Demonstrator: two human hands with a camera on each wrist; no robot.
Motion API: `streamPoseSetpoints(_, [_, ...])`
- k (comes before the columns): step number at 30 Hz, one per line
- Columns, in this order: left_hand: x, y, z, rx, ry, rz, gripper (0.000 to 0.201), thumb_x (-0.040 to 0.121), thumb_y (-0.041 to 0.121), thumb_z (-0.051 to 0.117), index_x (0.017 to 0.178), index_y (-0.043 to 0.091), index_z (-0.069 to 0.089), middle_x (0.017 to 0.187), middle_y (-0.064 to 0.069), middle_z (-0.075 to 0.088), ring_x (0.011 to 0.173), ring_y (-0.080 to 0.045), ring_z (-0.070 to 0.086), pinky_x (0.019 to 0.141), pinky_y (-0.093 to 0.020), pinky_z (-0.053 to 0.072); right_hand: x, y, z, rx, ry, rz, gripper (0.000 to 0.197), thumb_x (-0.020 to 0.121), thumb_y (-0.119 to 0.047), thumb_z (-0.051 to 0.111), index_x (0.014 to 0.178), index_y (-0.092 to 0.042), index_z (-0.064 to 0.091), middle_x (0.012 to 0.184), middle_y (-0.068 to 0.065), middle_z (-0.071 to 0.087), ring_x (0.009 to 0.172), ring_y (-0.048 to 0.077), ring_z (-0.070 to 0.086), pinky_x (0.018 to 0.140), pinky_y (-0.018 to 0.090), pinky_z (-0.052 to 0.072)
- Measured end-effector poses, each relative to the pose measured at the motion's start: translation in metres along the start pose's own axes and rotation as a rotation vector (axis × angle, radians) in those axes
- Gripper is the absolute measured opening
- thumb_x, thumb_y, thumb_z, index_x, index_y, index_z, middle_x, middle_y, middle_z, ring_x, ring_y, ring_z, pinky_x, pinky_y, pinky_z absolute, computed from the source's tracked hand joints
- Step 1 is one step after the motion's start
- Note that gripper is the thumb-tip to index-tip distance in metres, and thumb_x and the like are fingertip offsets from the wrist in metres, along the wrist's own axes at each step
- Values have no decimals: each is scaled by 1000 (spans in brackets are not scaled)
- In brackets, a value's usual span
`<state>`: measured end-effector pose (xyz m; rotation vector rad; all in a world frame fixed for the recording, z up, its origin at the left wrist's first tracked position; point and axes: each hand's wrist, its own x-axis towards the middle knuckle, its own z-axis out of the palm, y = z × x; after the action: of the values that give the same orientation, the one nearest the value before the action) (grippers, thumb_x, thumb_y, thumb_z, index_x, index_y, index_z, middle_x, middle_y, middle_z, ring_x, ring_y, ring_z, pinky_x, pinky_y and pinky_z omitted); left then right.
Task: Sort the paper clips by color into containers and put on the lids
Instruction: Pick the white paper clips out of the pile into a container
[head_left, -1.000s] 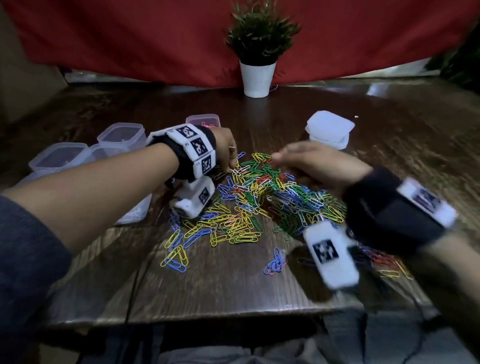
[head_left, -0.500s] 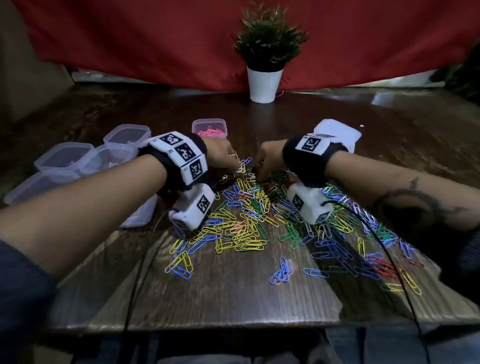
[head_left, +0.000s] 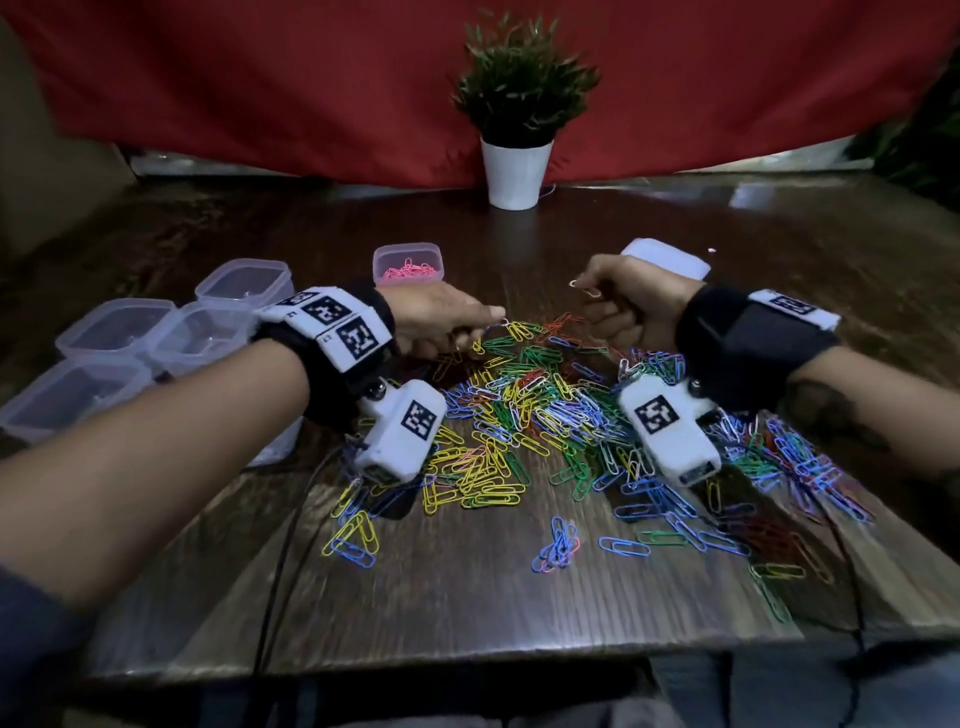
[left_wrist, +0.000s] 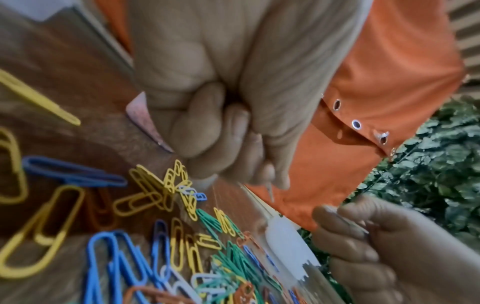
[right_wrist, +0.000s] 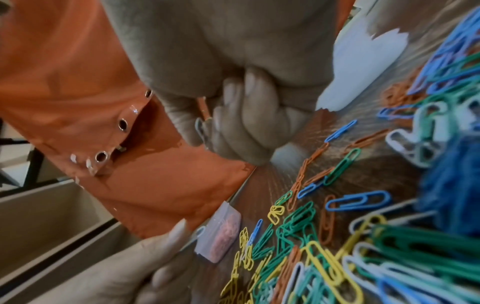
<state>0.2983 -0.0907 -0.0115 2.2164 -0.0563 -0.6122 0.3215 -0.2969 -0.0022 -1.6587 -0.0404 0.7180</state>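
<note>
A heap of mixed coloured paper clips (head_left: 545, 415) covers the middle of the wooden table (head_left: 467, 597). My left hand (head_left: 491, 319) is at the heap's far edge, its fingers curled and pinching a small whitish clip (left_wrist: 269, 190). My right hand (head_left: 589, 293) is raised just above the heap's far side, curled into a fist and pinching a white clip (right_wrist: 201, 128) between thumb and forefinger. A small clear container (head_left: 408, 265) with pink clips in it stands behind the left hand. A stack of white lids (head_left: 667, 257) lies behind the right hand.
Several empty clear containers (head_left: 156, 338) are grouped at the left of the table. A potted plant (head_left: 517, 171) stands at the back centre before a red curtain. Loose clips (head_left: 558, 545) are scattered toward the front edge and the right.
My right hand came in over the heap's far side and rose holding a white clip. My left hand reached further right along the heap's far edge.
</note>
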Motion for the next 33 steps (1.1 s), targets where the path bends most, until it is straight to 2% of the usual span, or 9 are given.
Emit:
streamPoseSetpoints(8, [-2,5,14,126,-31,-27,22,99,10,37,95,8,58,60,0,55,29,0,32,28,-11,21,-30,10,-5,237,77,-171,22,77,-6,36,56,-12,33,48,0,39,29,1,20,31,10,10])
streamPoseSetpoints(11, [-1,7,15,237,7,-13,37,102,19,27,85,11,60,75,-6,48,48,-10,39,41,-17,29,-32,11,-3,287,78,-245,55,83,1,25,36,-11,52,65,8,35,27,-1,19,32,12,8])
streamPoseSetpoints(14, [-4,9,15,433,8,25,24,96,25,48,89,10,64,80,-2,57,66,-13,49,61,-23,41,-31,12,-2,429,57,-293,47,77,5,31,39,-14,48,58,4,42,27,0,19,31,12,8])
streamPoseSetpoints(17, [-7,8,17,661,15,99,17,78,19,73,92,12,68,74,7,59,66,-4,50,61,-20,40,-32,10,-1,615,-33,-353,16,45,-2,54,48,-14,43,54,3,45,30,3,21,29,12,12])
streamPoseSetpoints(19, [-7,7,19,763,37,141,10,76,17,75,83,15,68,70,9,58,63,-2,49,56,-16,37,-36,8,1,617,-78,-370,14,45,-10,57,47,-14,44,52,0,41,31,3,22,30,13,13])
streamPoseSetpoints(24, [-6,5,15,698,-2,158,6,83,16,68,84,13,63,70,11,55,66,-4,48,60,-13,37,-27,8,3,276,44,-291,43,96,-28,39,54,-20,34,39,-9,27,28,1,17,31,14,8])
streamPoseSetpoints(28, [-11,2,8,321,81,141,23,90,9,53,67,14,51,51,11,47,44,0,41,37,-10,29,-16,21,14,-575,36,-197,16,95,-17,48,80,-16,51,56,-3,46,31,0,33,29,13,25])
streamPoseSetpoints(30, [-12,-1,7,-43,97,33,29,90,10,40,63,16,38,42,10,35,31,-1,26,29,-11,16,-12,22,22,-984,12,-234,9,87,-17,62,93,-11,64,67,-7,51,49,-3,43,42,9,32])
streamPoseSetpoints(33, [-11,-4,9,-475,54,-52,31,91,15,33,61,20,27,39,11,26,29,1,19,26,-9,9,-7,18,35,-1181,-44,-247,20,80,-17,70,98,-9,67,72,-8,53,66,6,45,51,8,29])
